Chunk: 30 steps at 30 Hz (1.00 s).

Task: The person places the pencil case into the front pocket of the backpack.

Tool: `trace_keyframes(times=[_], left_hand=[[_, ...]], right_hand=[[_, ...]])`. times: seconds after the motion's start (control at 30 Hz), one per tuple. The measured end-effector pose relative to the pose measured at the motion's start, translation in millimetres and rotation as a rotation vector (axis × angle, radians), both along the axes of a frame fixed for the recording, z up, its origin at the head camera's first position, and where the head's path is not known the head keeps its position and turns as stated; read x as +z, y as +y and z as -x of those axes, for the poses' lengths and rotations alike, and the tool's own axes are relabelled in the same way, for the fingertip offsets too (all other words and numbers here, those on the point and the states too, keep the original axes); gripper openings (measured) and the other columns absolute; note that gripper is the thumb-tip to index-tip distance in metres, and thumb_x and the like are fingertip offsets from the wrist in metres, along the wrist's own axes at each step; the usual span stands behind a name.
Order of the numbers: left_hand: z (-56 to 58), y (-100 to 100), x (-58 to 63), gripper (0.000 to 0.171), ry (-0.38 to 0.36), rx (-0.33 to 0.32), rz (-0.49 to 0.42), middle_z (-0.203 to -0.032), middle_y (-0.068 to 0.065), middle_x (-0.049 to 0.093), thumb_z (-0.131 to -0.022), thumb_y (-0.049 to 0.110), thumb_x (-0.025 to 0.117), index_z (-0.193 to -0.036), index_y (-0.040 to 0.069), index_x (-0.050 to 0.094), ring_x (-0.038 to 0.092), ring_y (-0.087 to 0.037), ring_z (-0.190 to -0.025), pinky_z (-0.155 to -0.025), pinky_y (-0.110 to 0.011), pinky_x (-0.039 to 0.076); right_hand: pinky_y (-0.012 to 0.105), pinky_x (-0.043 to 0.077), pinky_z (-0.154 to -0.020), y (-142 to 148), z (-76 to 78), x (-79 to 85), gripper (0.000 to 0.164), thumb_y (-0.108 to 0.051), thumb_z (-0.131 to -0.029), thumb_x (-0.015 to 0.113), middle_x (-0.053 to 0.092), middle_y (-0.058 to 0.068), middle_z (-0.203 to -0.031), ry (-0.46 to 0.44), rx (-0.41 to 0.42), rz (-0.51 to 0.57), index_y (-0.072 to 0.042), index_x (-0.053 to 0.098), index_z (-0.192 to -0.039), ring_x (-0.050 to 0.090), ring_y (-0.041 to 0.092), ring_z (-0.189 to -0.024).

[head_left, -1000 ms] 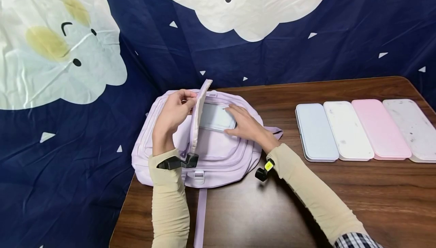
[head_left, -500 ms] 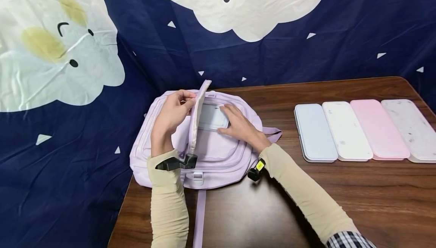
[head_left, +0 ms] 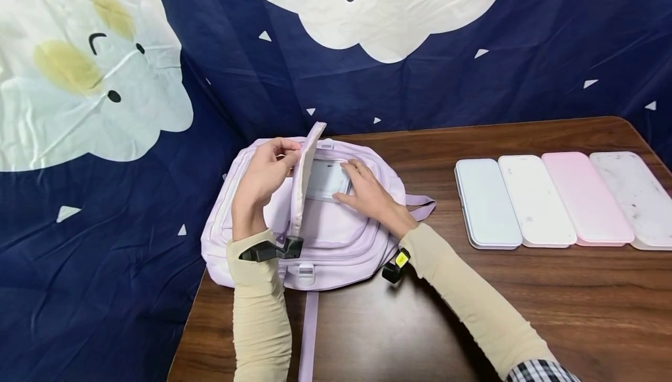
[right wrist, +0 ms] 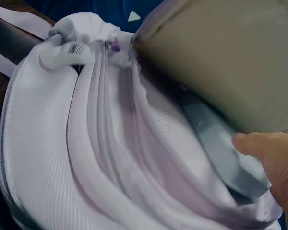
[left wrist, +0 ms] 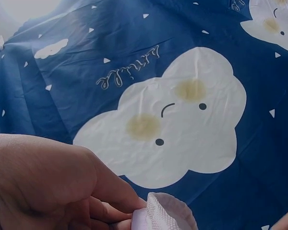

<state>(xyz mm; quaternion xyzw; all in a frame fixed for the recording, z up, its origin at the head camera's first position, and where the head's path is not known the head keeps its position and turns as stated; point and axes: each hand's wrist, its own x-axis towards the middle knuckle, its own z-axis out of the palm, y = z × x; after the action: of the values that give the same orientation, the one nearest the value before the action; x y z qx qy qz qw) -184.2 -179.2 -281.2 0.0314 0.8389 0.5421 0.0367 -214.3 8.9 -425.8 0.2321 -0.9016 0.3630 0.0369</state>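
Note:
A lilac backpack point(head_left: 336, 230) lies on the table with its front pocket opened. My left hand point(head_left: 264, 177) pinches the edge of the pocket's flap point(head_left: 304, 184) between thumb and fingers and holds it upright; the left wrist view shows this flap edge point(left wrist: 165, 214) at the fingertips. A pale blue-grey flat case point(head_left: 328, 181) lies partly inside the pocket, its left end hidden behind the flap. My right hand point(head_left: 371, 198) holds the case's right end, thumb at the near corner and fingers at the far one. In the right wrist view, the thumb point(right wrist: 259, 146) touches the case point(right wrist: 225, 148).
To the right, a light blue case point(head_left: 489, 204), a white one point(head_left: 536, 201), a pink one point(head_left: 588, 198) and a speckled white one point(head_left: 635, 198) lie side by side on the wooden table point(head_left: 472, 300). A strap point(head_left: 310, 335) trails off the bag's front. A dark blue cloud-print curtain point(head_left: 226, 67) hangs behind.
My right hand has moved a little left along with the case, which sits deeper behind the flap. My left hand keeps its hold on the flap.

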Motion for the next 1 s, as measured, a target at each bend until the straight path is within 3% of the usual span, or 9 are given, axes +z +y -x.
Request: trace_keyframes(times=[0.17,0.43,0.73,1.0], left_hand=[[0.4,-1,-0.5,0.025,-0.001,0.005,-0.011,-0.091,-0.004,0.049,-0.096,0.005,0.049,-0.117,-0.010,0.052,0.052,-0.006,-0.075,-0.065,-0.016,0.049],[0.8,1,-1.6,0.025,0.012,0.012,-0.014,-0.090,-0.003,0.050,-0.096,0.005,0.050,-0.116,-0.010,0.053,0.052,-0.005,-0.074,-0.065,-0.016,0.049],[0.8,3,-1.0,0.023,0.027,0.008,-0.030,-0.090,-0.003,0.050,-0.095,0.004,0.050,-0.114,-0.010,0.053,0.052,-0.006,-0.073,-0.063,-0.017,0.049],[0.7,7,1.5,0.022,0.051,0.008,-0.050,-0.088,-0.002,0.050,-0.095,0.002,0.051,-0.112,-0.010,0.054,0.051,-0.005,-0.070,-0.061,-0.017,0.049]], right_hand=[[0.041,0.035,-0.110,4,-7.7,12.4,0.058,-0.021,-0.087,0.063,0.049,0.017,-0.136,-0.034,-0.040,0.016,-0.001,0.043,-0.137,0.045,0.031,-0.129],[0.041,0.050,-0.090,8,-15.0,14.4,0.046,-0.007,-0.086,0.053,0.066,0.016,-0.108,-0.102,-0.065,0.040,-0.001,0.049,-0.132,0.062,0.026,-0.096],[0.038,0.051,-0.088,4,-13.6,5.6,0.046,-0.002,-0.088,0.050,0.066,0.017,-0.110,-0.072,-0.021,0.113,-0.001,0.047,-0.134,0.063,0.024,-0.096],[0.031,0.046,-0.101,-24,-8.6,3.5,0.059,-0.004,-0.088,0.051,0.055,0.021,-0.132,-0.295,-0.039,0.326,-0.004,0.035,-0.144,0.059,0.026,-0.117]])
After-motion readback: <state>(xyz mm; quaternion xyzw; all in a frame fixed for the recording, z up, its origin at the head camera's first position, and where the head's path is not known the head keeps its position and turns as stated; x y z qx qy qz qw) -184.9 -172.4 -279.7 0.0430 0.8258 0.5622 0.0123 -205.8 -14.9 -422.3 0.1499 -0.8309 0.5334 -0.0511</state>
